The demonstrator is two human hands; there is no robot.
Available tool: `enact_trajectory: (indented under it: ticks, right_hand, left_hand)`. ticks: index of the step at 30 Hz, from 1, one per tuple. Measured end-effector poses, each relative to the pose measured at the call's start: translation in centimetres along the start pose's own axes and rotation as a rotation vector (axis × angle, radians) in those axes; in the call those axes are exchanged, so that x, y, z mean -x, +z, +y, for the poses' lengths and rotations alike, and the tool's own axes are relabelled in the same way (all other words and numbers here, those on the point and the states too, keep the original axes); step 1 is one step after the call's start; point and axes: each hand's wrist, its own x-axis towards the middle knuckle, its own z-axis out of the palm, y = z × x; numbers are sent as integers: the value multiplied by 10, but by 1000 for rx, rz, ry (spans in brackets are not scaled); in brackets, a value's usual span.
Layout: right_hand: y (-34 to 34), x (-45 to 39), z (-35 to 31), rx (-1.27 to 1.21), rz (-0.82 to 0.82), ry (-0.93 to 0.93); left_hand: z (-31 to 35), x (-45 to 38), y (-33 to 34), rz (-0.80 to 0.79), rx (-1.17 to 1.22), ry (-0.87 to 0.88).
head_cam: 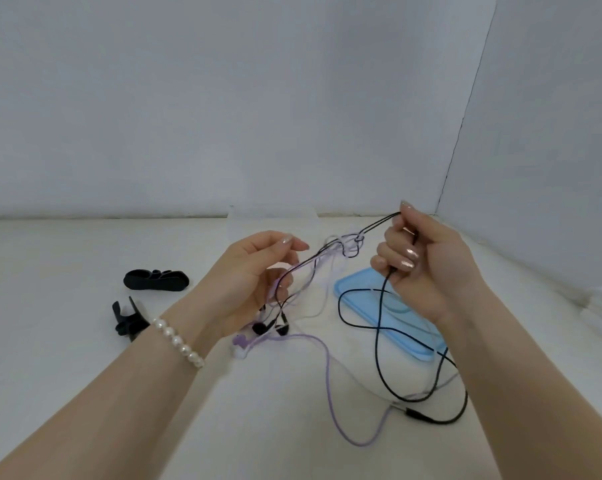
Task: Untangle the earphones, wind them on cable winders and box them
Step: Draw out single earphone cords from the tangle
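Earphones, black and purple, knot between my hands; right hand fingers clamp the black cable, left hand fingers pinch both cords.

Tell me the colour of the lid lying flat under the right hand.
Light blue lid, clearest in the head view.

— What's on your white table?
— You've two black cable winders at the left, one nearer you. A blue lid lies flat at the right.
— And the cables?
— Your black cable crosses the lid; the purple cable loops beside it, earbuds between
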Motion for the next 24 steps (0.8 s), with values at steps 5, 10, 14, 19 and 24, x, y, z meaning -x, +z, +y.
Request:
enact_trajectory:
  ticks: [5, 10, 14, 19, 24]
  right_hand:
    - [-4, -5, 3, -80, 20, -36]
    - [-5, -4, 0, -193, 37, -46]
    - [-6, -2, -1, -303, 22, -21]
    - [0, 2, 1, -336, -51, -11]
    - [1, 3, -1, -281, -79, -27]
  left_hand:
    - [3, 6, -1, -152, -130, -137]
    - [2, 6, -2, -191, -288, -170]
    - [-3, 0, -5, -108, -425, -120]
    - [-5, 3, -6, -192, -592, -117]
    - [-3, -1, -2, -240, -225, -234]
